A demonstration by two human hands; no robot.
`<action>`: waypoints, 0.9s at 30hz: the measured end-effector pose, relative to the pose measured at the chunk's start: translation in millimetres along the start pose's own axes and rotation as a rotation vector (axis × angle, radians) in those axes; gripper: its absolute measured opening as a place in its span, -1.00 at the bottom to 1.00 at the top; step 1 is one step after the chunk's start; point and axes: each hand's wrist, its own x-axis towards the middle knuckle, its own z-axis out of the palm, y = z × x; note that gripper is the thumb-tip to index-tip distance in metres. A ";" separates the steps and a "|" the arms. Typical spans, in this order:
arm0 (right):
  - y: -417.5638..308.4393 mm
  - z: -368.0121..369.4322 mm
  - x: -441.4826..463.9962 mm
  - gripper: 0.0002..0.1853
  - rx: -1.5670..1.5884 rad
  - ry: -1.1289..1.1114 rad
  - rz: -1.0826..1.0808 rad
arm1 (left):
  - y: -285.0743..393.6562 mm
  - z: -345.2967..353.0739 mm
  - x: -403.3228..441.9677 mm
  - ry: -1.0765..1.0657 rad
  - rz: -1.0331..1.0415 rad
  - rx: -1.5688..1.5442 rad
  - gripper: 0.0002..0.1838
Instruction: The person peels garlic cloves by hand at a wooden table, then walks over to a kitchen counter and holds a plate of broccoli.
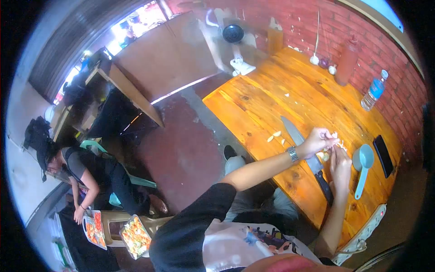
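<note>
From afar, I saw garlic (324, 156) on the table (290, 109) by the knife (295, 130). The left hand (317, 141) had its fingertips together; I couldn't tell if the right hand (340, 164) gripped anything. It looked like peeling, which needed small, soft pinches.

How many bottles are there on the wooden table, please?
2: a reddish bottle near the brick wall, and a clear bottle with a blue label, nearer the black phone.

Daylight is pouring through the opening at the upper left, blowing out to white, while the tabletop (253, 109) is glowing brightly. The fisheye lens is bending lines near the black, rounded edges, and haze is softening the far wall.
</note>
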 end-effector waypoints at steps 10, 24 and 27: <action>-5.5 3.8 -2.5 -0.83 -0.139 0.058 -0.004 | -0.4 7.5 -4.7 0.145 -0.057 0.186 -0.92; -2.9 0.8 -1.4 -0.83 0.041 0.176 0.087 | 18.5 0.4 -4.7 -0.040 -0.183 0.022 -0.84; -4.8 -3.0 -1.1 -0.82 0.061 0.198 0.118 | 24.2 -2.1 -3.8 -0.094 -0.206 0.111 -0.81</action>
